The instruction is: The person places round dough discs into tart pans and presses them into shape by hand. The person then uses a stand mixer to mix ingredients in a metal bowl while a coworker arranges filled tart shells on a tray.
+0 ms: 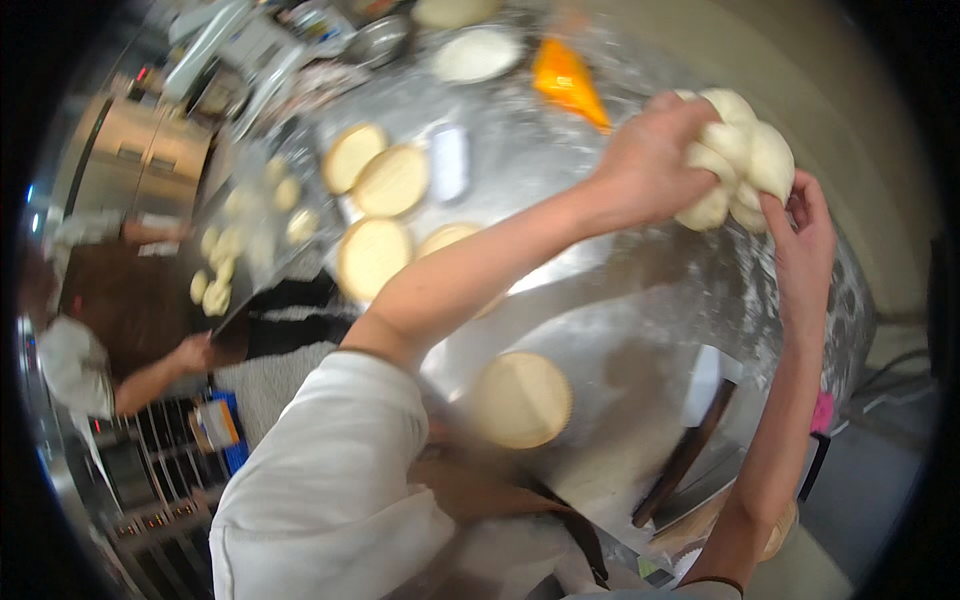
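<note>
A cluster of smooth, pale dough balls (738,150) is gathered between my two hands at the far right of the metal worktable. My left hand (658,158) reaches across and closes round the cluster's left side. My right hand (803,232) grips it from the lower right, thumb and fingers against the dough. Parts of the balls are hidden behind my fingers. Below my left forearm lies a round, flat dough base (524,400) with a crimped edge.
Several dough bases (375,258) lie left of my forearm, beside a small white rectangular item (449,163). An orange piping bag (567,80) and a bowl of white powder (478,55) sit farther back. A dark-handled blade (690,445) lies near right. At left, a co-worker (120,290) holds a tray.
</note>
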The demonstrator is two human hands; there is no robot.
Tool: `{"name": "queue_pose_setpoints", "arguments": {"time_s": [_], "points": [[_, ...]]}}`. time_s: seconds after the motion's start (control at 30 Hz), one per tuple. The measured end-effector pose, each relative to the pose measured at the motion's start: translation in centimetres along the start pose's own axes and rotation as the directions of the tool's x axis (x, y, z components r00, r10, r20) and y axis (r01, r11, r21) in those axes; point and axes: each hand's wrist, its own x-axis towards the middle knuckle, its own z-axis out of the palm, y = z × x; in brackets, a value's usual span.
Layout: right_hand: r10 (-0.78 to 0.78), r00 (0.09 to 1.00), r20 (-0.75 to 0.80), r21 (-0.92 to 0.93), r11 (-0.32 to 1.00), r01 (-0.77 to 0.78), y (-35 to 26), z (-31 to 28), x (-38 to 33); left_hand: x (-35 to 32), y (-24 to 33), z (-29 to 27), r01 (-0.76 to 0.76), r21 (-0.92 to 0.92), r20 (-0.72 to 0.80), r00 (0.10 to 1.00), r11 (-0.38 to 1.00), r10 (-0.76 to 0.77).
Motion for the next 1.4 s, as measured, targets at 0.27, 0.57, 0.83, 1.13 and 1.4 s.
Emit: {"name": "queue_pose_setpoints", "arguments": {"time_s": [0.27,0.57,0.83,1.13,1.4], "points": [[-0.585,0.802,0.122,0.366,0.777,0.511,-19.0,35.0,-2.6,-16.8,0.0,-37.0,0.033,0.505,-0.505,0.822,0.862,0.264],[-0.674,0.731,0.106,0.612,0.624,0.486,-27.2,66.1,-13.6,-33.9,-5.0,-58.9,0.372,0.713,-0.695,0.485,0.594,0.531],[-0.348,0.315,0.883,0.241,0.912,0.332,-10.6,65.8,-19.1,-50.7,-17.7,-64.5,0.744,0.511,-0.461,0.66,0.431,-0.593],[-0.001,0.832,0.555,-0.136,0.987,0.091,1.5,52.7,11.7,-25.9,-15.1,-54.6,0.549,0.333,-0.346,0.828,0.767,-0.442],[-0.109,0.925,0.363,-0.749,0.556,0.36,10.6,54.1,38.7,-10.1,-27.0,-46.1,0.256,0.172,0.114,0.954,0.951,-0.277]]}}
